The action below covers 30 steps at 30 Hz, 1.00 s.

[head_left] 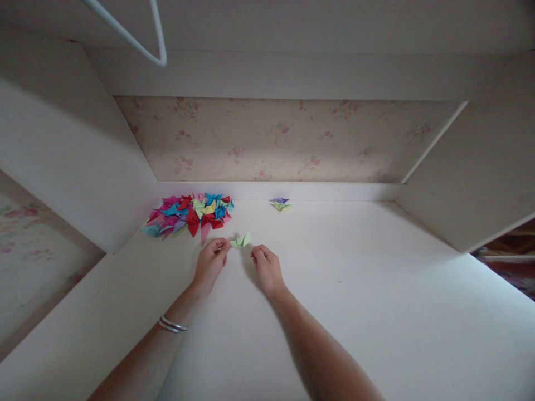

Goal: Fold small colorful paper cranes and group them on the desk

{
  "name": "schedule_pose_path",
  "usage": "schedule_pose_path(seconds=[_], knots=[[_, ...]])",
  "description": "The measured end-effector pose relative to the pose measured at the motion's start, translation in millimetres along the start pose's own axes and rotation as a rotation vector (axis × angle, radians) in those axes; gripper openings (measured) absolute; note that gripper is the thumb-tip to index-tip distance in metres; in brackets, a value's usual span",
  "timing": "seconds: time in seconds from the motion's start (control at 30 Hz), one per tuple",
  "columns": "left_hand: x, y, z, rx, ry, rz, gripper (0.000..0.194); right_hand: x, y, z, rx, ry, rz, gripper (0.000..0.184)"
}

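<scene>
My left hand (211, 264) pinches one end of a light green origami crane (241, 241) between thumb and forefinger, just above the white surface. My right hand (266, 267) is close by on the other side, its fingers curled and closed. A small gap seems to separate it from the crane, and I cannot make out whether anything is in its fingertips. Beyond my left hand lies a heap of folded paper cranes (192, 223) in red, pink, blue, purple, yellow and green. Two more sit apart near the back edge, a purple crane (281, 200) and a yellow-green crane (282, 206).
The white surface (376, 312) is enclosed by a left panel (104, 167), a right panel (468, 167) and a flowered back wall (271, 139). A white bent rod (161, 33) hangs at upper left. A small dark speck (339, 281) lies to the right.
</scene>
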State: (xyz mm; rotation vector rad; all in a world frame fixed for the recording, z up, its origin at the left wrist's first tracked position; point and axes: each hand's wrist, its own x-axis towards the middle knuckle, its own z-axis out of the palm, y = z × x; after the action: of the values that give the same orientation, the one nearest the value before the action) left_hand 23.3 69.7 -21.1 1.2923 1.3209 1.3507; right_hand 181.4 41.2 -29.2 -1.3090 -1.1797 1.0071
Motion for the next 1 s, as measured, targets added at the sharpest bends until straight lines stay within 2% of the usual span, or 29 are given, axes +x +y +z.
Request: schedule_pose_path(seconds=[0.07,0.13,0.2,0.3,0.37,0.43,0.53,0.73,1.0], knots=[[12.4,3.8,5.8,0.076,0.018,0.05,0.029,1.5,1.4,0.4,-0.081,-0.067,-0.04,0.027],[28.4,9.7,19.3,0.135,-0.004,0.114,0.025,2.4,1.3,1.1,-0.17,-0.114,-0.07,0.027],[45.6,16.5,40.7,0.194,-0.079,0.191,0.02,1.5,-0.4,1.7,-0.271,-0.14,-0.085,0.028],[70.1,23.5,81.3,0.293,-0.249,0.29,0.013,-2.7,-4.9,2.1,-0.442,-0.187,-0.136,0.029],[85.2,23.3,107.9,0.343,-0.319,0.334,0.011,-5.5,-7.8,1.8,-0.555,-0.228,-0.186,0.029],[99.6,18.7,130.3,0.363,-0.334,0.358,0.01,-6.6,-9.9,1.3,-0.635,-0.253,-0.213,0.028],[118.6,5.5,153.6,0.345,-0.322,0.368,0.011,-4.8,-11.3,0.8,-0.689,-0.255,-0.207,0.029],[139.1,-20.7,173.2,0.269,-0.288,0.324,0.008,1.9,-12.8,3.2,-0.714,-0.269,-0.188,0.029],[137.5,-26.6,170.2,0.217,-0.277,0.22,0.008,2.8,-10.3,5.2,-0.728,-0.254,-0.176,0.027]])
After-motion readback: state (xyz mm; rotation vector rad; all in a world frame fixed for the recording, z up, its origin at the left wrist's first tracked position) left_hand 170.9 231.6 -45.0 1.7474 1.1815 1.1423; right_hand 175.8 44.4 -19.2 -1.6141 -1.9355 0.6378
